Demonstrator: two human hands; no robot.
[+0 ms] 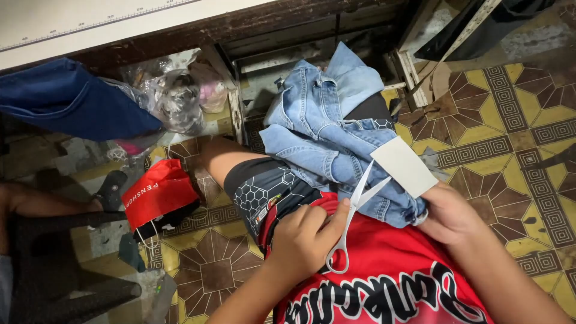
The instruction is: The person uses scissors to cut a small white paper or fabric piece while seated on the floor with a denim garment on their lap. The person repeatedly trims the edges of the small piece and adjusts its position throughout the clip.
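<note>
Left hand (303, 240) wrapped round the grips of pale-handled scissors (354, 210), thumb through one loop. Blades parted, closing on the lower-left edge of a white card (404, 165). Right hand (447, 213) pinches the card's lower corner against light-blue denim clothing (327, 129) heaped across the lap.

Progress: the cut looks barely begun; the card reads as whole, though the blades hide the edge they meet, so a short slit may exist. Nearly all cutting left, by my judgement.

Scissors' long axis runs from grips at lower left up to tips at upper right, pointing at the card. Card tilted, long side sloping down to the right.
</note>
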